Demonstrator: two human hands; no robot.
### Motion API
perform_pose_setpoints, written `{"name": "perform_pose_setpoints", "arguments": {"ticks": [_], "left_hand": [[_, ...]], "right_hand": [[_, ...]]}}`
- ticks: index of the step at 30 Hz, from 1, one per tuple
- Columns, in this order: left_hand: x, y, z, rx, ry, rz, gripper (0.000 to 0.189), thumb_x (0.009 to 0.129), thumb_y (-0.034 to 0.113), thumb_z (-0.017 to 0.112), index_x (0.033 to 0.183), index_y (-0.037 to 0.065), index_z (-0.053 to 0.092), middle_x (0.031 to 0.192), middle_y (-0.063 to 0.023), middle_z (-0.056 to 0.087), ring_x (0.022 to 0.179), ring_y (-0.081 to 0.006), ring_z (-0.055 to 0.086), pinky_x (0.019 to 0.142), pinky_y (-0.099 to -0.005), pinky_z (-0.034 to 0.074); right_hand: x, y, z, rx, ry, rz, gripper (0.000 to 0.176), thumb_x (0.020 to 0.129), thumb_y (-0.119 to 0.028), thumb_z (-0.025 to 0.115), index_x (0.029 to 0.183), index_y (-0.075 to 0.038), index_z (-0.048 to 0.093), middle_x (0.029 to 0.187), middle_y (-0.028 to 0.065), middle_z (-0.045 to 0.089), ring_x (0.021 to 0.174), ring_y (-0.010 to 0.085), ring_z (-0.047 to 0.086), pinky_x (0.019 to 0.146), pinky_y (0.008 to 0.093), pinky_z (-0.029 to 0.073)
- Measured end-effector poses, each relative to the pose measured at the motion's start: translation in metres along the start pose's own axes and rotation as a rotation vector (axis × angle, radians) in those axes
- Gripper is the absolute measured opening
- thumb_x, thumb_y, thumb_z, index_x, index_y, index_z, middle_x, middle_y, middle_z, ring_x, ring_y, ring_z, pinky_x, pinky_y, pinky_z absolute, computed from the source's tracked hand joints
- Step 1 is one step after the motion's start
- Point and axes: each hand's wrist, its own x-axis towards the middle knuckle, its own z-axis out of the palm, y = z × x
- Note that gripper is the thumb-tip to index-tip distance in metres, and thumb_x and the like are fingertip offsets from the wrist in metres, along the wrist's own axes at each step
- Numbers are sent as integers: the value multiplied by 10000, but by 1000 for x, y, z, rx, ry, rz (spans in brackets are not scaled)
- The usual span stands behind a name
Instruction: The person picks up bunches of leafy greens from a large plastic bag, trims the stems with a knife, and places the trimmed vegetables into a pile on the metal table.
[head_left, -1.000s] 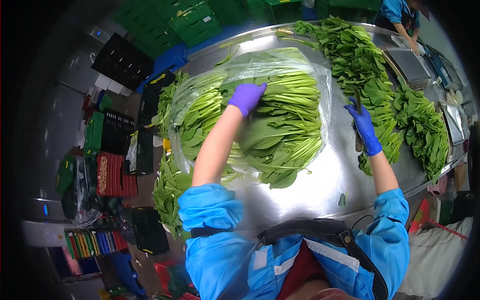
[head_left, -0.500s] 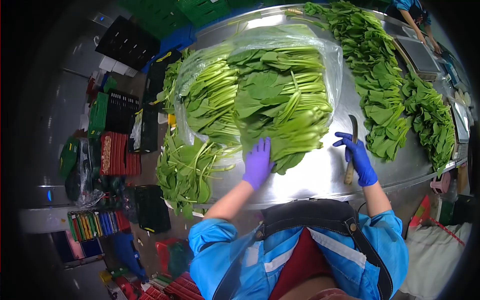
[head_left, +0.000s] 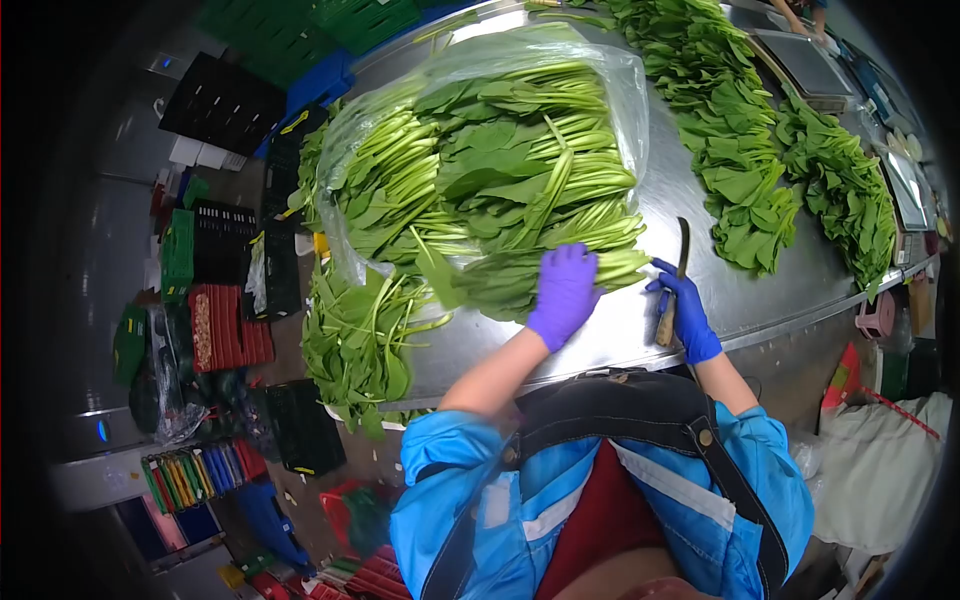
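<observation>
My left hand (head_left: 566, 292), in a purple glove, is closed over a bunch of leafy greens (head_left: 495, 286) at the near edge of the pile. The bunch lies crosswise, leaves to the left and pale stems to the right. My right hand (head_left: 686, 318), in a darker blue glove, holds a knife (head_left: 684, 246) with a curved dark blade and a light handle. The blade points away from me, and the fingertips are close to the stem ends. Beyond both hands, more long-stemmed greens (head_left: 520, 150) lie in rows on a clear plastic sheet or bag (head_left: 628, 100).
Loose greens (head_left: 355, 335) lie at the left of the metal table (head_left: 680, 180). Two rows of greens (head_left: 740, 180) stretch along the right, beside scales (head_left: 800, 62). Crates, including a red crate (head_left: 228, 325), stand at left. Another person's arm (head_left: 790, 18) shows at top right.
My left hand has shifted right and away from me, and now closes over the bunch. The bunch lies flatter and tighter. My right hand, still with the knife, is nearer the stems. The view has shifted.
</observation>
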Motion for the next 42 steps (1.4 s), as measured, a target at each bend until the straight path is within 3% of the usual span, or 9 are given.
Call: {"name": "perform_pose_setpoints", "arguments": {"ticks": [8, 10, 15, 19, 26, 29, 35, 39, 42], "left_hand": [[13, 11, 44, -168, -16, 48, 443, 705, 259, 720, 1063, 40, 576, 978, -114, 554, 905, -276, 535, 799, -392, 431], [4, 8, 31, -744, 125, -188, 359, 739, 206, 718, 1031, 28, 610, 911, -124, 612, 822, -239, 596, 756, -347, 474], [-11, 5, -11, -803, 41, -297, 360, 743, 159, 732, 1050, 16, 610, 912, -103, 658, 798, -147, 611, 731, -285, 486], [-18, 10, 0, -910, 159, -247, 336, 711, 172, 741, 991, 31, 620, 885, -142, 648, 800, -289, 636, 744, -324, 496], [-29, 16, -26, -824, 273, -174, 235, 728, 90, 722, 943, 35, 645, 891, -118, 648, 809, -224, 637, 721, -312, 491], [-33, 14, -29, -737, 173, -228, 220, 733, 100, 708, 929, 39, 628, 868, -126, 637, 786, -277, 626, 699, -338, 490], [-31, 37, 4, -566, 185, -1, 315, 697, 170, 732, 952, 46, 594, 833, -131, 615, 753, -323, 598, 657, -370, 484], [-42, 19, -5, -822, -302, -167, 314, 688, 199, 753, 919, 29, 626, 772, -150, 620, 703, -277, 603, 653, -353, 470], [-51, 11, 3, -796, -339, -122, 278, 729, 239, 732, 887, 26, 648, 752, -137, 626, 700, -233, 609, 656, -345, 467]], "right_hand": [[2, -32, 22, -279, -169, -127, 360, 854, -98, 501, 1197, -3, 550, 770, 51, 630, 509, 64, 484, 482, 181, 403], [-14, -55, 37, -307, -163, -207, 354, 877, -116, 506, 1216, -21, 546, 780, 18, 631, 509, 49, 473, 479, 171, 395], [-20, -54, 53, -964, -175, -804, 532, 758, 67, 514, 1251, -130, 554, 762, 149, 644, 672, 198, 645, 632, 308, 515], [-25, -57, 68, -1054, -148, -880, 612, 656, 45, 549, 1234, -157, 559, 776, 128, 638, 674, 299, 629, 618, 368, 507], [9, -12, 4, -1088, -157, -693, 460, 758, 37, 519, 1181, -120, 609, 697, 165, 608, 584, 304, 585, 568, 342, 475], [-21, -37, 10, -920, -193, -311, 294, 861, -73, 568, 1149, -95, 626, 650, 47, 606, 508, 84, 519, 505, 240, 432], [-48, -42, 53, -739, -212, -485, 328, 755, -158, 735, 1062, -83, 646, 664, 8, 599, 505, 46, 423, 486, 219, 389], [-61, -29, 45, -810, -304, -347, 298, 747, -113, 695, 1041, -82, 654, 676, 19, 603, 502, 41, 441, 498, 209, 401], [-65, -11, 41, -823, -315, -354, 294, 740, -47, 618, 1031, -75, 654, 689, 61, 617, 529, 95, 498, 527, 251, 433]]}}
